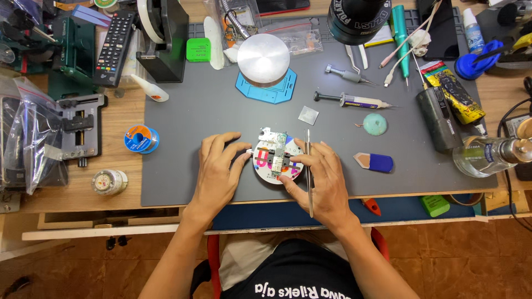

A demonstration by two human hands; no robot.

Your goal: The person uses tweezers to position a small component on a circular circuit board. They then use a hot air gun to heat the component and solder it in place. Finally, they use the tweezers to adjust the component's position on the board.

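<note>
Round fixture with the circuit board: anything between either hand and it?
Nothing visible. The left hand already touches the left edge of the round fixture; the right hand rests its fingers on the right and lower edge, with tweezers held in that hand beside the circuit board.

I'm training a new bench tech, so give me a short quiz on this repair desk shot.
1. True or false: the left hand holds the tweezers.
2. What lies clamped on the round white holder? A) a small circuit board B) a remote control C) a syringe
3. Which colour is the solder spool left of the grey mat?

Key: 1 false, they are in the right hand; 2 A; 3 blue.
</note>
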